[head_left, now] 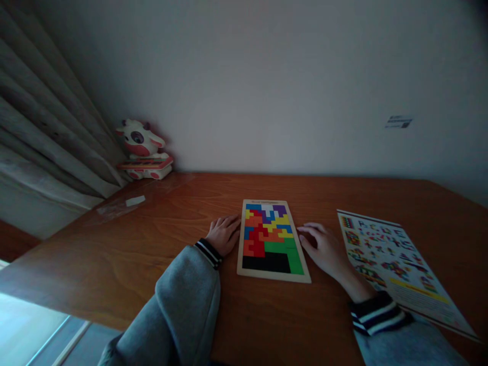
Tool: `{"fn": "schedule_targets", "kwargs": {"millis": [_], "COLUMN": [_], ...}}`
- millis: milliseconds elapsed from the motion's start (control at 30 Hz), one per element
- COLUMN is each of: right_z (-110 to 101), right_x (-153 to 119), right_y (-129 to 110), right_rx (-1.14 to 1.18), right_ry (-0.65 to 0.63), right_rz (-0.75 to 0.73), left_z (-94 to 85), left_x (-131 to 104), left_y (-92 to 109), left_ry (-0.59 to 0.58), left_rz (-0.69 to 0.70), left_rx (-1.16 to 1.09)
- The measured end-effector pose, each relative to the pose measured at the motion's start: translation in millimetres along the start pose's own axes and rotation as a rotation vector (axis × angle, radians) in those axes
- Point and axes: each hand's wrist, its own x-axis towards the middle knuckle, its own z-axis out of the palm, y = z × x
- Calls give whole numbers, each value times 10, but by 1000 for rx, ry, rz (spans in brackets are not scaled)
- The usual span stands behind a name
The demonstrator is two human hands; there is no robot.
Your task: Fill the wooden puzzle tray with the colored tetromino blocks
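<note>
A wooden block puzzle board [274,277] lies flat on the table between my hands. Coloured puzzle pieces [259,244] in red, orange, green, yellow, blue, purple and white fill most of its frame, while a black area shows at the near left. My left hand [224,234] rests palm down beside the board's left edge, fingers stretched out and holding nothing. At the board's right edge, my right hand [322,246] has its fingers bent and apart, with nothing visible between them. Whether its fingertips touch the frame I cannot tell.
A printed sheet [404,264] with colourful pictures lies to the right, partly under my right forearm. On the brown wooden table [171,223], clear plastic wrap [114,209] lies at the left. A cow-shaped toy [144,152] stands by the wall and curtain [41,112].
</note>
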Motion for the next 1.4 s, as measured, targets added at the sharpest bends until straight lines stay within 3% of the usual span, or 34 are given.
{"fn": "schedule_targets", "kwargs": {"millis": [667,833,967,1200,1300,1400], "right_z": [-25,20,-28,-185,-206,-156], "right_x": [-5,1,35,-49,-196,-362], "right_y": [-69,-69,-92,-387,-518,-603], "right_rx": [55,214,527,1001,1110,994], "right_ry": [-18,-9,-11,7,46,131], "right_rz": [52,173,295,560,539,420], "left_z": [0,-11,0,-6,-10,13], "left_x": [0,-2,-18,-38,-11,27], "left_y": [-21,38,79,104,176,320], "left_ry": [8,27,33,31,36,32], "left_rz": [3,1,0,20,-22,-35], "left_rx": [-27,-40,-23,-24,-54,-90]}}
